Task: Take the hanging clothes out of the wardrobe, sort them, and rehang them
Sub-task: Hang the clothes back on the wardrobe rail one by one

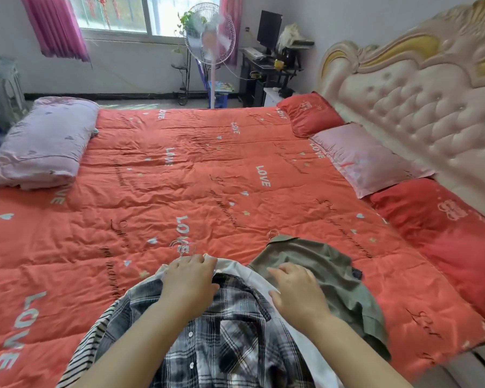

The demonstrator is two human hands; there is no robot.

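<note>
A pile of clothes lies on the near edge of the bed. On top is a black-and-white plaid shirt point(230, 331), with a white garment point(252, 278) under its collar and a striped garment point(87, 351) at its left. An olive-green shirt point(328, 273) on a wire hanger lies to the right. Wire hanger hooks point(182, 246) poke out beyond the pile. My left hand point(189, 275) grips the collar end of the pile, fingers curled over the white cloth. My right hand point(294, 287) rests with relaxed fingers where the white cloth meets the green shirt.
The bed is covered by an orange quilt point(179, 177) printed with LOVE. A folded lilac blanket point(45, 144) lies far left, pillows point(367, 158) line the padded headboard point(420, 102) at right. A standing fan point(210, 43) and a desk stand beyond the bed.
</note>
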